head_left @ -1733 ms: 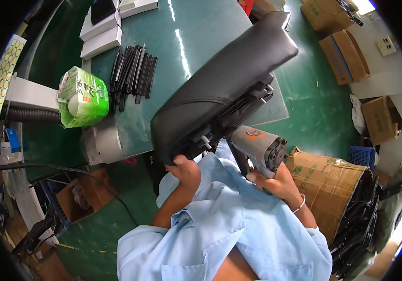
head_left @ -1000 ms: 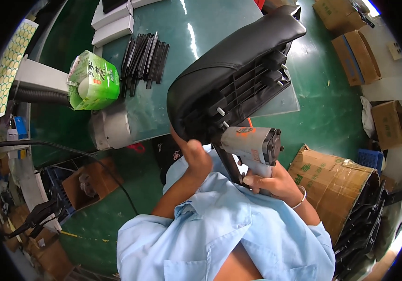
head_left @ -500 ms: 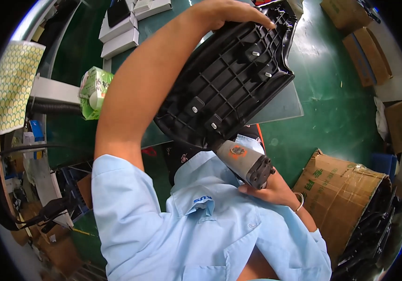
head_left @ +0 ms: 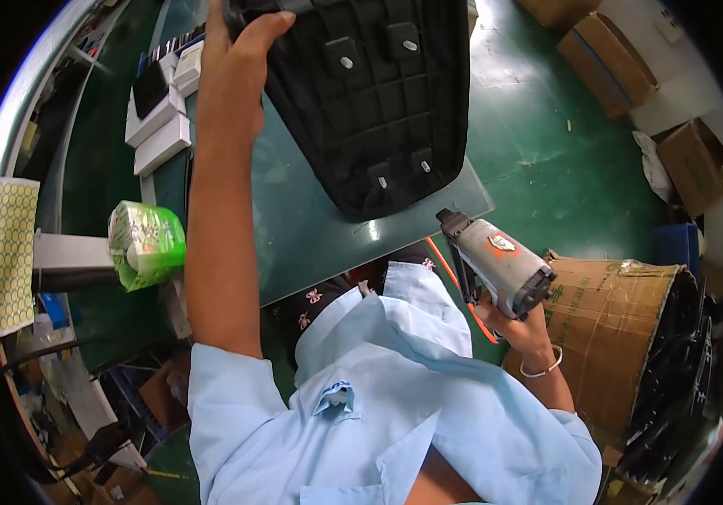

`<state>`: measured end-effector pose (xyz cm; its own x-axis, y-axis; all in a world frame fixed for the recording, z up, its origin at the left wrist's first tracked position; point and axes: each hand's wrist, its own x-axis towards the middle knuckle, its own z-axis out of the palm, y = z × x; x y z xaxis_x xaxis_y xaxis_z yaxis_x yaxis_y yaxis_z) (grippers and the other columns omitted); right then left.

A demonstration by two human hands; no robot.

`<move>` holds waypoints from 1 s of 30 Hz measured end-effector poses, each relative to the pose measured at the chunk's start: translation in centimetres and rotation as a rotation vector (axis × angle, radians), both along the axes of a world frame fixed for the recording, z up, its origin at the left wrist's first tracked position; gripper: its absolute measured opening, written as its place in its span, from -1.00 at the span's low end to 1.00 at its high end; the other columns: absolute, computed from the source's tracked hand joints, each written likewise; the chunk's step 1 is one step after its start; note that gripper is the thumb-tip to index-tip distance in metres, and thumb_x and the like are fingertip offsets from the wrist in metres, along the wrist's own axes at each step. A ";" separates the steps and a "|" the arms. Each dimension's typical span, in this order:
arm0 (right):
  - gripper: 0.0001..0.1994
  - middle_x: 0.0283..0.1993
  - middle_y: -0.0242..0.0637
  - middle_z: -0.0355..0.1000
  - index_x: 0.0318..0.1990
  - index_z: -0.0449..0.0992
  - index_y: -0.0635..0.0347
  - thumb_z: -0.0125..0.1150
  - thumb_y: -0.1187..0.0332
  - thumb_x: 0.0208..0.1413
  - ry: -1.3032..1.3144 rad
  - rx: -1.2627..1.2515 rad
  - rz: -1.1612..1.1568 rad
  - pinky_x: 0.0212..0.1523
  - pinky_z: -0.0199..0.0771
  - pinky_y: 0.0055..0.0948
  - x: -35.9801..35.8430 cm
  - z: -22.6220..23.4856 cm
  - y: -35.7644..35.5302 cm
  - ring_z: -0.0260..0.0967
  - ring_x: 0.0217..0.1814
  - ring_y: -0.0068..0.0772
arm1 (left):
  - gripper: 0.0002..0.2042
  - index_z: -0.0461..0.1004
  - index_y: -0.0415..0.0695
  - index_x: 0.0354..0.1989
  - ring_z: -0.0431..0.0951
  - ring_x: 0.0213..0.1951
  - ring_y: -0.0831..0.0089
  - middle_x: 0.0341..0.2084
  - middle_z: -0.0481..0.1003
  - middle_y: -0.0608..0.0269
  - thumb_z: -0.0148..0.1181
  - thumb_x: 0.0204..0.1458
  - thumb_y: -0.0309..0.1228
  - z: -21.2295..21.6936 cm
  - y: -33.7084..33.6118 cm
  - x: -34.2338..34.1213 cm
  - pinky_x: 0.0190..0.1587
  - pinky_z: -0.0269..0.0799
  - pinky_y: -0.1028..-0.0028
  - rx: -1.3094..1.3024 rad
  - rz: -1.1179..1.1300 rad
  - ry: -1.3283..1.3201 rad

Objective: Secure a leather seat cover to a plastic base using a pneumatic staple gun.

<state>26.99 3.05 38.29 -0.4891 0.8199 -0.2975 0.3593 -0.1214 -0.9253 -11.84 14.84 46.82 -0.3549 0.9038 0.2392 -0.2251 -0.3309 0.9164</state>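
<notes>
My left hand [head_left: 248,63] grips a black ribbed seat panel [head_left: 378,109] by its left edge, thumb on the face and fingers hidden behind. Pale metal studs stand out of dark raised pads on that face. The panel is held up over the glass-topped table [head_left: 286,244], its narrow end toward me. Low on the right, my right hand [head_left: 517,328] is closed round the handle of a grey and black pneumatic staple gun [head_left: 505,261] with an orange sticker. Its nose points up and left, a short way off the panel's near end.
An orange hose [head_left: 486,331] runs beside my lap. At right stands a large cardboard carton [head_left: 606,328] holding black parts, with smaller boxes [head_left: 610,63] beyond. White boxes [head_left: 162,145] and a green packet [head_left: 147,244] are on the left.
The panel has swung more upright and away from the staple gun, and my left hand now grips its left edge. My right hand has drawn the gun to the right, off the panel's near end.
</notes>
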 end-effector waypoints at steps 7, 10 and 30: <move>-0.75 -0.48 -0.42 0.38 -0.28 0.45 0.31 0.33 0.38 -0.08 -0.049 0.173 -0.167 -0.39 0.32 -0.56 -0.3 1.1 0.7 0.24 -0.45 -0.64 | -0.44 0.22 -0.19 0.19 0.48 -0.14 0.44 -0.12 0.43 0.14 0.15 -0.07 -0.48 2.8 -4.4 9.0 -0.09 0.39 0.53 0.077 0.342 0.171; -0.77 -0.56 -0.42 0.35 -0.31 0.45 0.31 0.33 0.39 -0.09 -0.114 0.185 -0.142 -0.45 0.30 -0.55 -0.2 1.2 0.9 0.20 -0.52 -0.62 | -0.56 0.25 -0.40 0.07 0.50 -0.28 0.43 -0.24 0.45 0.08 -0.01 -0.05 -0.57 5.0 -4.5 11.4 -0.17 0.43 0.52 0.205 0.408 -0.010; -0.75 -0.54 -0.43 0.35 -0.24 0.43 0.26 0.31 0.39 -0.07 -0.024 -0.089 -0.056 -0.53 0.27 -0.59 -4.0 1.5 1.1 0.28 -0.56 -0.63 | -0.43 0.20 -0.22 0.20 0.46 -0.09 0.41 -0.08 0.40 0.13 0.16 -0.06 -0.50 0.8 -6.5 8.7 -0.03 0.38 0.49 0.297 0.462 0.277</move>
